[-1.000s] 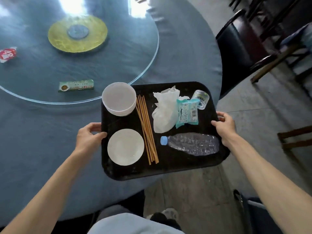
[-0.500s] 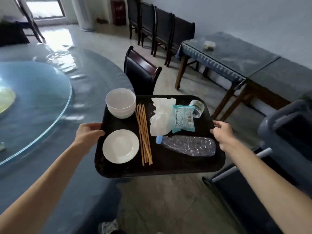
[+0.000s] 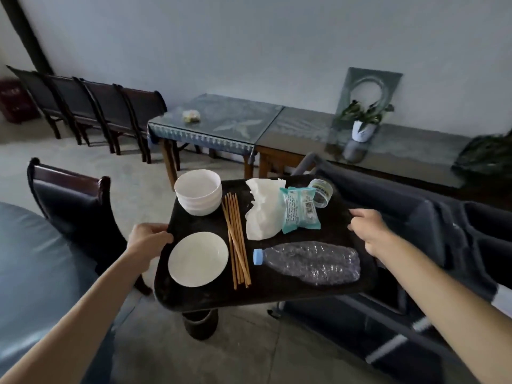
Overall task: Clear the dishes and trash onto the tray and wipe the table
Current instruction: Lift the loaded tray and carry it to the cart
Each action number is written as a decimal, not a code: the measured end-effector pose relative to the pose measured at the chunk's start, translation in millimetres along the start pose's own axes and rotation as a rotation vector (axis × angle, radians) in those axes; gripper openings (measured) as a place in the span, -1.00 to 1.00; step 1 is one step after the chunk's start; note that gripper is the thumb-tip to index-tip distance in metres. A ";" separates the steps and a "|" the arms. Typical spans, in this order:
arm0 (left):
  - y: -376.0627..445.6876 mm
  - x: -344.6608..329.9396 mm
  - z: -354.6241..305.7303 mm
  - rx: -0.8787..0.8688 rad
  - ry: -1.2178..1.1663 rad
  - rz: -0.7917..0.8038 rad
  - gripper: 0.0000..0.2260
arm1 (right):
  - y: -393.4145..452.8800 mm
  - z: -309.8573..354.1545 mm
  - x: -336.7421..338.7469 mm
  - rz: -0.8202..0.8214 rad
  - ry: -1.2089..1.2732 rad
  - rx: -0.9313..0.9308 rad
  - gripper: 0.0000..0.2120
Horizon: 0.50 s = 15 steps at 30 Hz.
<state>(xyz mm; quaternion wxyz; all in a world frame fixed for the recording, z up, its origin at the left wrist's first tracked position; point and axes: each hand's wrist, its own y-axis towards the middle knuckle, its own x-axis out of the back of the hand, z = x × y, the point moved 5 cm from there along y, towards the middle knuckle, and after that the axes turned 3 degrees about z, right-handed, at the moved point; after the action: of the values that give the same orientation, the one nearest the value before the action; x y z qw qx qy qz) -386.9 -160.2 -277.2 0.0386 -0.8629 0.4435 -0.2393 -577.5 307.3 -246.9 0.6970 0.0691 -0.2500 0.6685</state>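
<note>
Over bare concrete floor (image 3: 249,353), left hand (image 3: 146,241) and right hand (image 3: 368,231) each grasp an edge of the loaded black plastic tray (image 3: 277,293), which should travel level so the stacked white bowls (image 3: 199,191) stay put.

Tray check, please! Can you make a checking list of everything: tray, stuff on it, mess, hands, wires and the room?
Surface: black tray carried in the air, off the table.
Job's things: stacked bowls, small plate, chopsticks, napkin, snack packet, crushed bottle, small cup, all on the tray.
Clutter: nothing seen.
Hands: left hand and right hand grip opposite tray edges.
Cables: nothing seen.
Surroundings: grey cart at right, chair at left, side tables by the wall.
</note>
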 end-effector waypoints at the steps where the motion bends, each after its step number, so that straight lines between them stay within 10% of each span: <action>1: 9.1 -19.2 -15.2 -0.012 0.025 0.035 -0.74 | 7.3 -5.7 17.7 -0.034 -0.002 -0.030 -0.56; 15: 125.2 -302.5 -166.4 -0.040 0.108 0.369 -0.90 | 105.7 -78.0 189.3 -0.404 0.256 -0.370 -0.68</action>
<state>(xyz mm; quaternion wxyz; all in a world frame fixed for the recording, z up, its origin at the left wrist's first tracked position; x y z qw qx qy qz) -703.7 25.6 -279.8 0.0409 -0.7534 0.6003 -0.2652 -663.3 521.1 -256.1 0.8424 -0.0957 -0.2588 0.4628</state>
